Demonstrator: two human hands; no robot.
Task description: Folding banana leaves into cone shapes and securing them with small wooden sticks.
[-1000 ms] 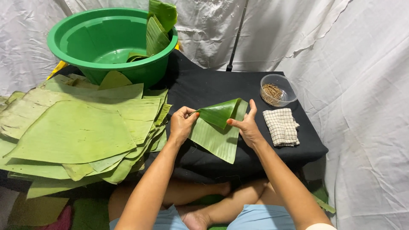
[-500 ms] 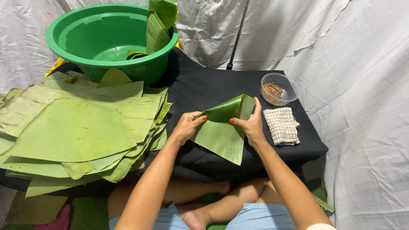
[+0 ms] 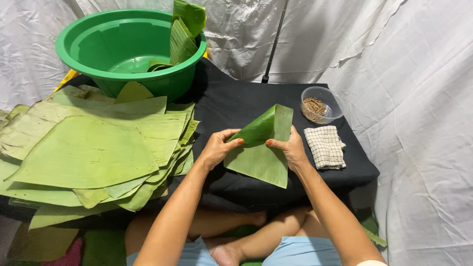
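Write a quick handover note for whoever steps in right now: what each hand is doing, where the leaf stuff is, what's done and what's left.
Left hand: pinches the left edge of the folded leaf piece.
Right hand: holds its right edge; top is curled over into a partial cone.
Leaf stack: on the left, uncut pile.
Green basin: behind the stack, a few leaves inside.
Bowl of small sticks and checked cloth: right side of the black table.
Done: fold started. Left: cone not closed; no stick in it.

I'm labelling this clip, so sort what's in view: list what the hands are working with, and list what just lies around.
In hand:
- left hand and right hand, both gripping the folded leaf piece

Lying about:
- stack of cut leaves, left of the hands
- green basin with leaves inside
- clear bowl of thin sticks
- checked cloth
- black table cover
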